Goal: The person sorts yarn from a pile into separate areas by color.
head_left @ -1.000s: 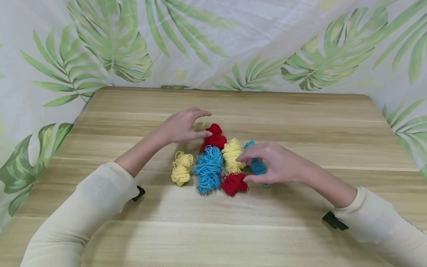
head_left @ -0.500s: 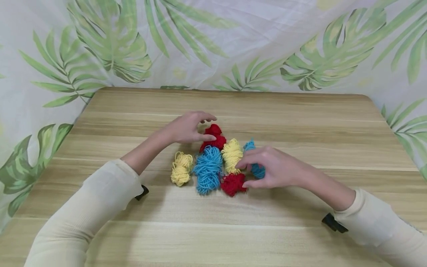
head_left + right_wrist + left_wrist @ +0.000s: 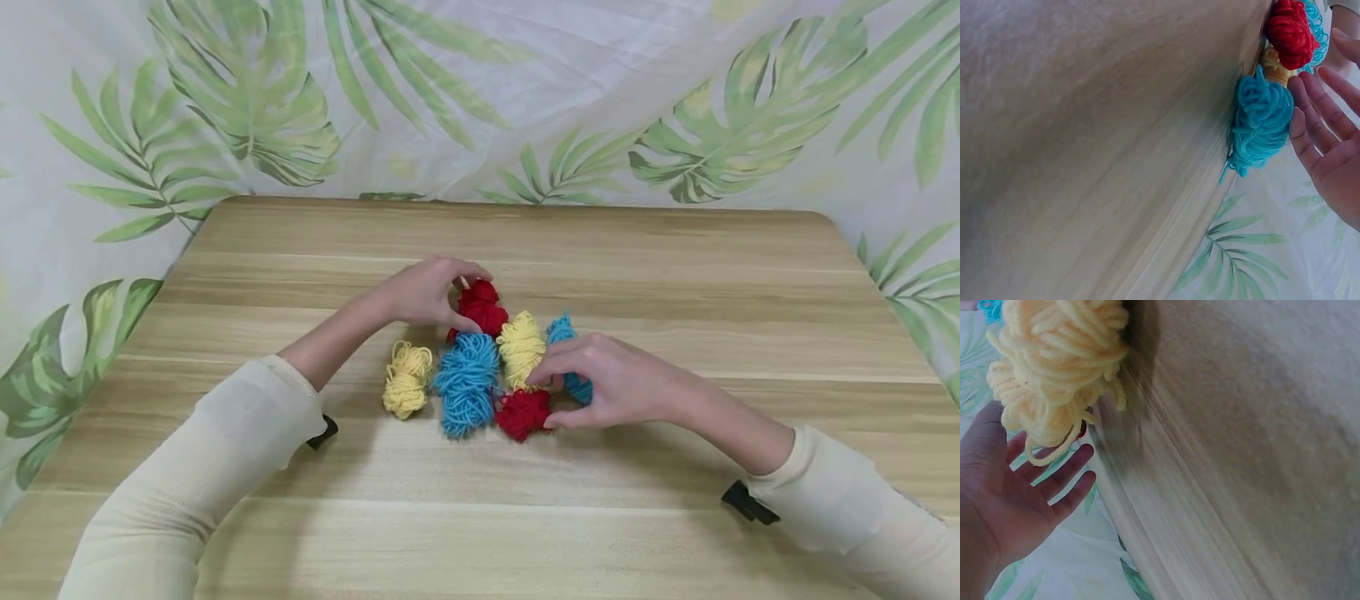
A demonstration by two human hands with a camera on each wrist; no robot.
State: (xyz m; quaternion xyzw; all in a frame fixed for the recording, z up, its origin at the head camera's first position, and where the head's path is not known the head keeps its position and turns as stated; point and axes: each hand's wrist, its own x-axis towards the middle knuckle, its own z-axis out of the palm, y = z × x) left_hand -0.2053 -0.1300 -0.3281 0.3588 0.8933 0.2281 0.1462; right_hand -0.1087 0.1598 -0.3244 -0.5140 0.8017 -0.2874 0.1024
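Bundles of yarn lie close together on the wooden table. At the back is a red yarn bundle (image 3: 485, 308); my left hand (image 3: 426, 292) has its thumb and fingers on either side of it. Contact there cannot be told. In the left wrist view its fingers (image 3: 1063, 478) look extended, partly hidden by a yellow bundle (image 3: 1063, 350). My right hand (image 3: 615, 379) hovers with spread thumb and fingers over the front red bundle (image 3: 521, 414), thumb tip at its edge. A small blue bundle (image 3: 1263, 122) lies beneath that hand, by its fingers (image 3: 1300, 134).
A large blue bundle (image 3: 467, 387) sits mid-group, with a yellow bundle (image 3: 520, 346) to its right and another yellow bundle (image 3: 407, 379) at the left end. The wooden table (image 3: 480, 533) ends at a leaf-print cloth (image 3: 585, 75) behind.
My left hand has moved slightly right and down, closer around the back red bundle. The right hand has shifted slightly left and nearer me. The yarn bundles look nearly unmoved.
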